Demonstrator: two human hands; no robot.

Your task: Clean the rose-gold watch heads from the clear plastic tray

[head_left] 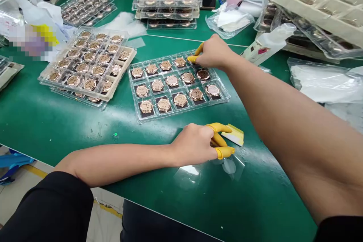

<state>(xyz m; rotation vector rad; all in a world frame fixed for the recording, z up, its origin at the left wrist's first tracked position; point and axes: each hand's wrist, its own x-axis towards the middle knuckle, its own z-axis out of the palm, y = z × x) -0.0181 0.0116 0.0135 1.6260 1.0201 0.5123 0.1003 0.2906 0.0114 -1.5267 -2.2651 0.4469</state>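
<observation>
R hand (217, 50) is hovering at the far R corner of the clear tray (181, 110), yellow-capped fingertips close tog. over the corner cell; can't tell if they're gripping anything. Tray's lying flat on the green table (159, 185), rose-gold watch cases (180, 100) sitting in 3 rows, one in the R-most col. showing darker. L hand (194, 144) is resting nearer, in front of tray, capped fingers loosely parted, one tip at the edge of a yellow-white pad (236, 136); clear film (229, 166) is lying just by the lowest tip, can't tell if pinched. Loaded tray stack (120, 76) is standing to the L, white bottle (269, 43) beyond the R forearm.
</observation>
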